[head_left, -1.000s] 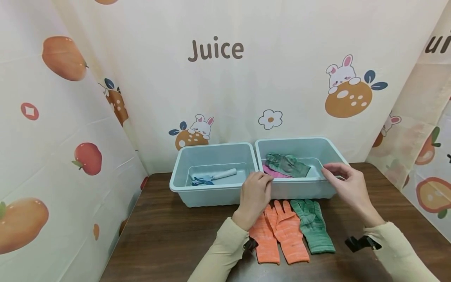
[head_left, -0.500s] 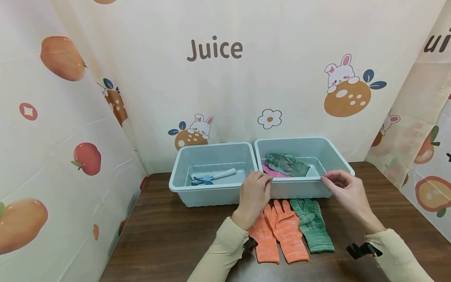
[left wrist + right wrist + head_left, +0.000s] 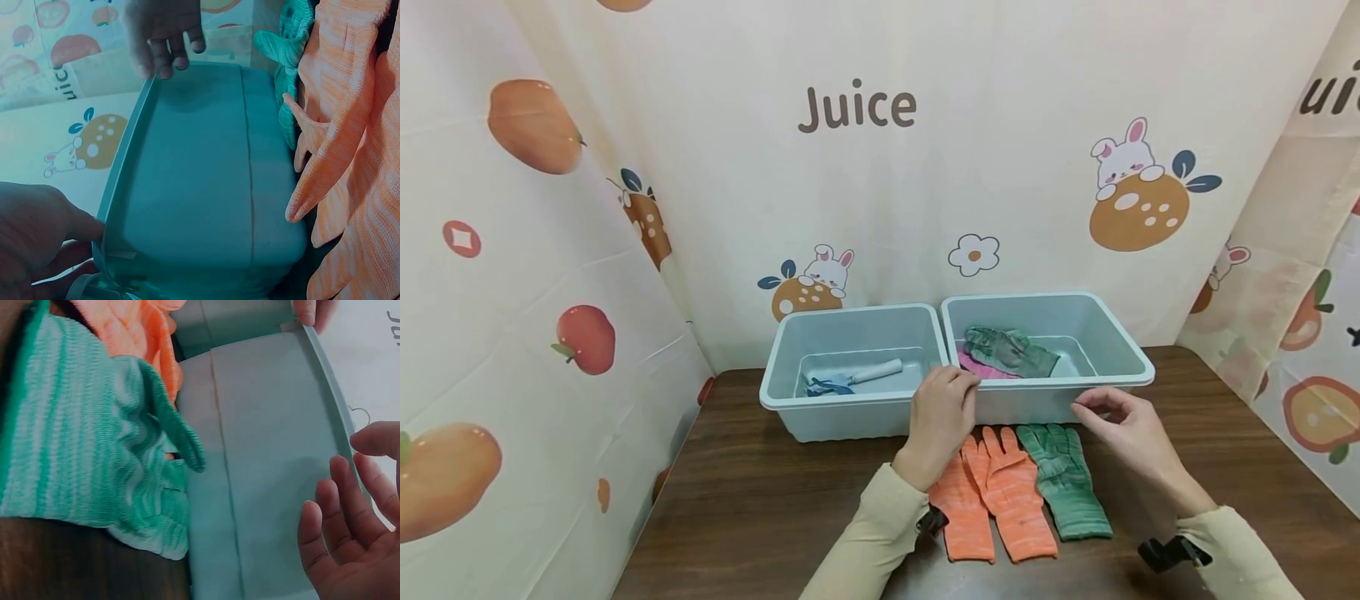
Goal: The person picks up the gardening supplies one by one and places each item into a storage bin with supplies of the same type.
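Note:
My left hand (image 3: 942,417) pinches the front left corner of the right blue box (image 3: 1037,404); in the left wrist view, its thumb (image 3: 84,226) rests on the rim. In front of the box's right part is my right hand (image 3: 1135,437), empty, with fingers loosely bent and thumb apart. The right wrist view shows this hand (image 3: 356,531) beside the box rim; touch cannot be told. A green glove (image 3: 1011,352) lies over something pink (image 3: 985,367) in that box. Orange gloves (image 3: 1018,508) and a green glove (image 3: 1069,487) lie before it, fingers toward the box.
Left of it, close against it, stands another blue box (image 3: 842,417), holding a pale rolled item (image 3: 877,370) and blue strips (image 3: 829,387). Both boxes stand at the back of the brown table (image 3: 737,500), before a printed curtain (image 3: 880,192).
My right hand has come down from the right box's front rim to in front of its wall. My left hand has stayed at the corner, and the boxes and gloves have not visibly moved.

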`<state>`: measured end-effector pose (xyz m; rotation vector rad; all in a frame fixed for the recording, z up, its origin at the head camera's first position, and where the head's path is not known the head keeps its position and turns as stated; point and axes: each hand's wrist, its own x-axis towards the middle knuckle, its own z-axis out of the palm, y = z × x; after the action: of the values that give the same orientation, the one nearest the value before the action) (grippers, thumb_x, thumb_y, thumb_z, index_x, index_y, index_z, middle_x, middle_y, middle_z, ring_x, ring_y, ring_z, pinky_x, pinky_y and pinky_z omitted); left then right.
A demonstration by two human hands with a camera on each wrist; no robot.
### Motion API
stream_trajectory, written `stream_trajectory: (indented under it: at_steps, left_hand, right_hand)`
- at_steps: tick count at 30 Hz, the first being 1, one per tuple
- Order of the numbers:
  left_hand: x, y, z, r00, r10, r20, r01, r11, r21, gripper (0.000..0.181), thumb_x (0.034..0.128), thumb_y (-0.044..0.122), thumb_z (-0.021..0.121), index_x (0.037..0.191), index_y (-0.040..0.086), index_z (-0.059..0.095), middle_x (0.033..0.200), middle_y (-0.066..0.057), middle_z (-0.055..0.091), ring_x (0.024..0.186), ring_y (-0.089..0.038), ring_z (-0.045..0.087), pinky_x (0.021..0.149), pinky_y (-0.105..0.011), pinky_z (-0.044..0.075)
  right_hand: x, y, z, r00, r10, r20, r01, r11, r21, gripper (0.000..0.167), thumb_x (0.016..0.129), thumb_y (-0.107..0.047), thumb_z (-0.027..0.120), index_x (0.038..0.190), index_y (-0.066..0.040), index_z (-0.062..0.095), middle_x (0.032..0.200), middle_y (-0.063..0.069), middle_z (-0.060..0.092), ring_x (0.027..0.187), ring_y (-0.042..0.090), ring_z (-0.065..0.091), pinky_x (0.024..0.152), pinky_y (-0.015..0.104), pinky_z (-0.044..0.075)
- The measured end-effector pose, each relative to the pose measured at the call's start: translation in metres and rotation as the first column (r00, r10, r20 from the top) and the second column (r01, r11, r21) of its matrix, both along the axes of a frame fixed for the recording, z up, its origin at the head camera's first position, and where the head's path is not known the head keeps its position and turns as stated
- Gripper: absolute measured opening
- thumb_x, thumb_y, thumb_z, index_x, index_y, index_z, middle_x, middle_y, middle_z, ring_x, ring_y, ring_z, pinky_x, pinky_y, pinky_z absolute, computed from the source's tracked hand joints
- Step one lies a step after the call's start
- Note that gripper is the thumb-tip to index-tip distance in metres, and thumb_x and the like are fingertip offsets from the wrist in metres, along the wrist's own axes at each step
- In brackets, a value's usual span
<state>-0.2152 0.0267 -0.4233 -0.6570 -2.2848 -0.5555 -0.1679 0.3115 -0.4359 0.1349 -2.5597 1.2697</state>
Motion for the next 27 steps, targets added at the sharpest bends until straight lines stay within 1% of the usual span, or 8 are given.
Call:
stream_trajectory:
  at_steps: [2,10,14,17,21,27]
  left_hand:
    - [0.0,0.0,0.0,1.0,0.001,0.003,-0.001,1.0,-0.003,0.01,0.0999,0.016,0.076,0.102,0.018,0.085,0.096,0.004,0.077,0.092,-0.014,0.071,0.085,-0.024,0.061]
    - [0.0,0.0,0.0,1.0,-0.004,0.008,0.004,1.0,-0.002,0.01,0.1003,0.016,0.075,0.103,0.018,0.085,0.096,0.003,0.077,0.092,-0.014,0.071,0.084,-0.024,0.061]
    - [0.0,0.0,0.001,1.0,-0.004,0.013,0.004,1.0,-0.003,0.01,0.1004,0.016,0.075,0.103,0.018,0.085,0.096,0.003,0.077,0.092,-0.014,0.071,0.084,-0.024,0.061]
    - [0.001,-0.001,0.002,1.0,-0.006,0.015,0.006,1.0,-0.001,0.01,0.1005,0.016,0.075,0.103,0.018,0.085,0.096,0.003,0.077,0.092,-0.014,0.071,0.084,-0.025,0.061]
    - [0.001,-0.001,0.002,1.0,-0.013,0.021,0.013,1.0,0.004,0.01,0.1005,0.016,0.075,0.103,0.018,0.085,0.096,0.002,0.077,0.092,-0.014,0.071,0.084,-0.026,0.061]
    - [0.001,-0.001,0.002,1.0,-0.017,0.021,0.017,1.0,0.012,0.009,0.0996,0.015,0.076,0.102,0.017,0.085,0.096,0.002,0.077,0.092,-0.015,0.072,0.085,-0.026,0.061]
  right_hand:
    - [0.001,0.001,-0.003,1.0,0.005,0.018,-0.005,1.0,0.005,0.017,0.102,-0.021,0.073,0.113,-0.008,0.075,0.096,-0.013,0.073,0.08,0.01,0.062,0.067,0.021,0.052]
    - [0.001,0.001,-0.013,0.996,0.053,0.07,-0.054,0.999,0.006,0.02,0.101,-0.02,0.075,0.115,-0.004,0.074,0.101,-0.001,0.075,0.083,0.003,0.065,0.073,0.019,0.056]
    - [0.0,0.0,-0.02,0.993,0.062,0.096,-0.064,0.998,0.017,0.021,0.1,-0.018,0.076,0.114,-0.003,0.074,0.103,0.005,0.077,0.085,-0.001,0.066,0.073,0.018,0.057]
    - [0.0,0.0,-0.025,0.99,0.071,0.12,-0.076,0.997,0.034,0.021,0.1,-0.017,0.076,0.115,-0.002,0.074,0.105,0.008,0.077,0.085,-0.002,0.065,0.073,0.018,0.056]
    - [0.0,0.0,-0.029,0.985,0.086,0.148,-0.097,0.993,0.066,0.024,0.099,-0.019,0.077,0.116,-0.002,0.074,0.103,0.008,0.076,0.084,-0.001,0.064,0.072,0.02,0.056]
    - [0.0,0.0,-0.035,0.98,0.093,0.174,-0.113,0.987,0.113,0.025,0.097,-0.023,0.08,0.114,-0.005,0.076,0.101,0.003,0.077,0.084,-0.002,0.063,0.071,0.021,0.056]
